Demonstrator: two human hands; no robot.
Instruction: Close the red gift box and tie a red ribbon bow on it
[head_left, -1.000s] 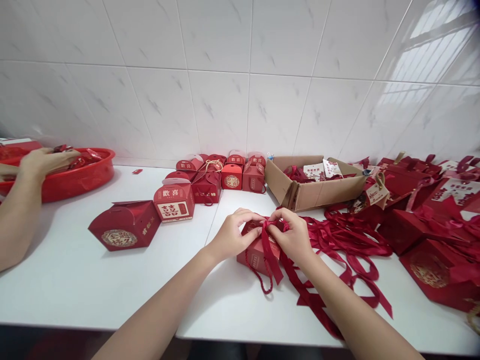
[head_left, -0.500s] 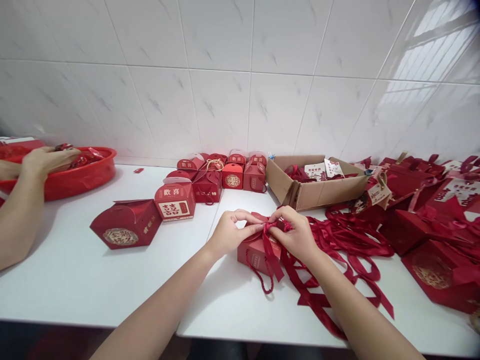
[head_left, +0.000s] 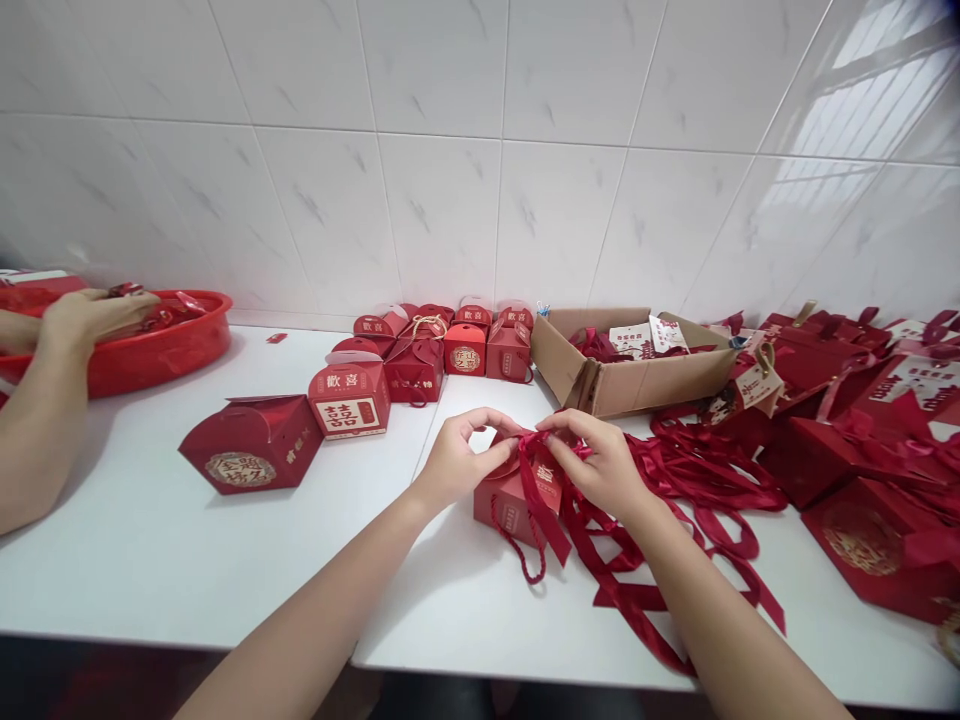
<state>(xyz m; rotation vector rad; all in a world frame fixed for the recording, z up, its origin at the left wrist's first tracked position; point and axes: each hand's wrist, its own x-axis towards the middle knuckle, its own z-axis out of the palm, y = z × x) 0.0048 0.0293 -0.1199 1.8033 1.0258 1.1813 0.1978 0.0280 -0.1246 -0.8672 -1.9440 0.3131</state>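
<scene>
Fingers of both hands pinched on satin ribbon (head_left: 541, 480) atop small red card box (head_left: 510, 500).

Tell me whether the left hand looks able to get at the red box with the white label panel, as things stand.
Probably yes. The left hand pinches the ribbon on the small box, so it would have to let go first. Bare white table lies between it and the labelled box, with nothing in the way.

Matt red card gift box (head_left: 517, 492), satin-sheened cloth ribbon (head_left: 541, 490), brown corrugated cardboard box (head_left: 637, 380), smooth white table (head_left: 135, 540), glossy wall tiles (head_left: 450, 200).
</scene>
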